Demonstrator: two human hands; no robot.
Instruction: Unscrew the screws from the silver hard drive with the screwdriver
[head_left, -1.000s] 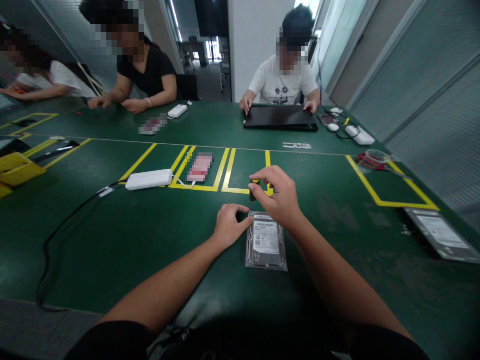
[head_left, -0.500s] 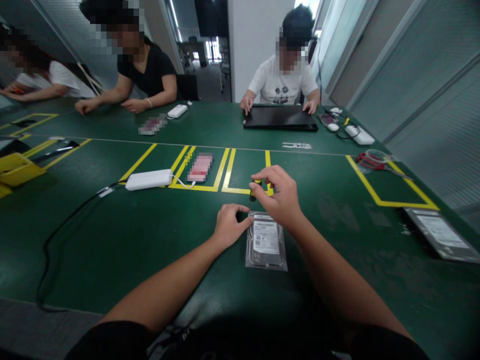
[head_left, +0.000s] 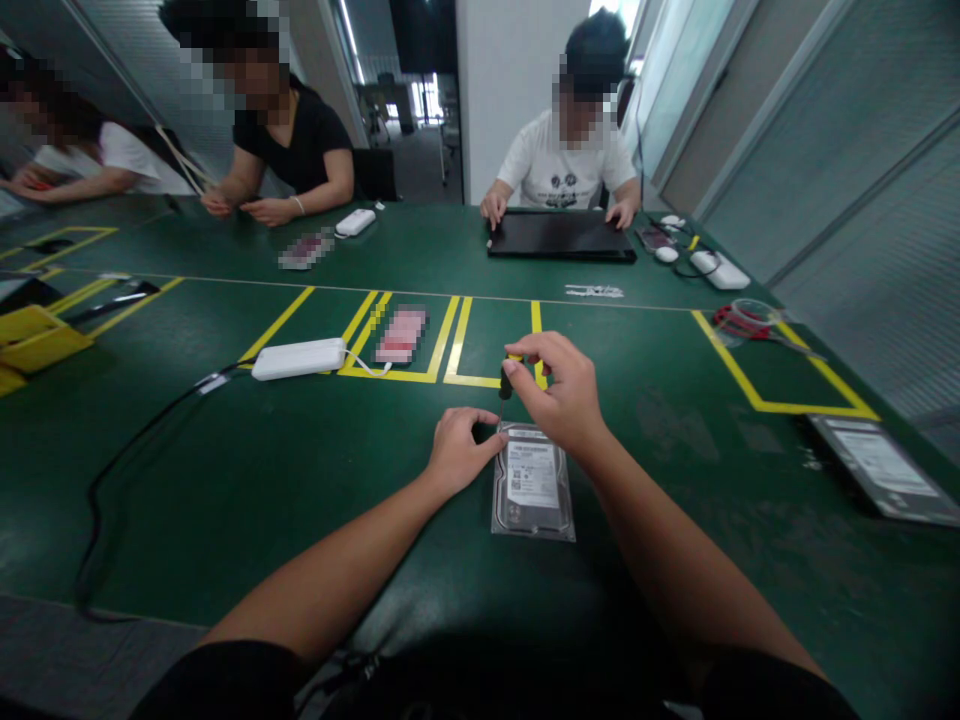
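A silver hard drive [head_left: 532,485] with a white label lies flat on the green table in front of me. My left hand [head_left: 463,448] grips its far left corner, thumb and forefinger curved around that spot. Between finger and thumb of my right hand [head_left: 559,385] is a small screwdriver [head_left: 505,380] with a black and yellow handle. It stands nearly upright, its thin shaft reaching down to the drive's far left corner beside my left fingertips. The exact contact of the tip is too small to make out.
Left of my hands lie a white power strip [head_left: 298,359] with a black cord and a pink phone [head_left: 403,335]. Another hard drive [head_left: 885,470] and a clear round container [head_left: 750,318] are at right. Across the table a person holds a black panel [head_left: 561,235]; two others sit left.
The screwdriver handle has turned slightly in my right fingers, which have shifted a little on it. My left hand and the hard drive stay put. A person across the table has drawn their hands together.
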